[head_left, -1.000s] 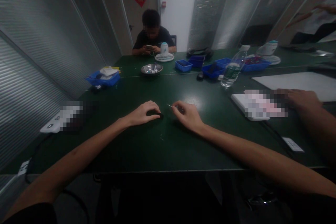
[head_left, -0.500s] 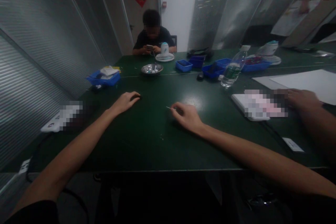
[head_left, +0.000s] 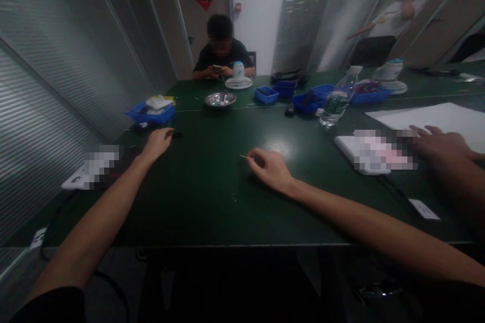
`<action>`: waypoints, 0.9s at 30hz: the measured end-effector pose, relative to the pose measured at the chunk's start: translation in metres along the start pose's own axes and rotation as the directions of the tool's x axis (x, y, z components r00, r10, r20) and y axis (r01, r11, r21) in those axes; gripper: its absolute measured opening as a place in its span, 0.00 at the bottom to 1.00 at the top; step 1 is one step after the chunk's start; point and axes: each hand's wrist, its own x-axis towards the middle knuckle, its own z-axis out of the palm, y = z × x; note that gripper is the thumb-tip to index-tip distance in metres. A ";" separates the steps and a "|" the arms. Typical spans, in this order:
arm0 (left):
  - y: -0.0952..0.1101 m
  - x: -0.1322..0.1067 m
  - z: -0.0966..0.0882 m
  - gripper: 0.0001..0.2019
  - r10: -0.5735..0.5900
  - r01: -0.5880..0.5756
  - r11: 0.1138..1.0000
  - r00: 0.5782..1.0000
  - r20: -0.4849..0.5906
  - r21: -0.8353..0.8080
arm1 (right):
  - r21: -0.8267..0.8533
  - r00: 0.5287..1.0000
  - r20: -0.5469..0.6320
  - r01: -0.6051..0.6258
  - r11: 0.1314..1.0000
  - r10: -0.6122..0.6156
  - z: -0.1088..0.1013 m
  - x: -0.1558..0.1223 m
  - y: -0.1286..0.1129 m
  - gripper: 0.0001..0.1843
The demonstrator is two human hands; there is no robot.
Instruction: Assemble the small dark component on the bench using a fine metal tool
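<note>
My right hand (head_left: 270,168) rests on the dark green table (head_left: 212,197) near its middle, fingers pinched on a thin needle-like pin (head_left: 244,157) that sticks out to the left. My left hand (head_left: 157,143) is stretched out to the far left, fingers curled around a small dark object (head_left: 176,135) that shows at its fingertips. It lies just in front of a blue tray (head_left: 150,113) holding white and yellow items.
A metal bowl (head_left: 220,99), several blue trays (head_left: 265,94), a small fan (head_left: 238,77) and a water bottle (head_left: 335,100) stand farther back. A person sits at the far end with a phone. Another person's hand (head_left: 439,144) rests at the right by a white pad (head_left: 352,149). A power strip (head_left: 78,179) lies at the left edge.
My left hand has slid from beside my right hand out to the left and away, carrying the small dark object toward the blue tray. My right hand has stayed put.
</note>
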 end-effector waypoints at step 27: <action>0.012 0.004 -0.002 0.14 -0.298 0.190 0.870 0.938 -0.178 -0.454 | 0.003 0.999 0.049 0.002 1.000 -0.002 0.000 0.000 -0.001 0.13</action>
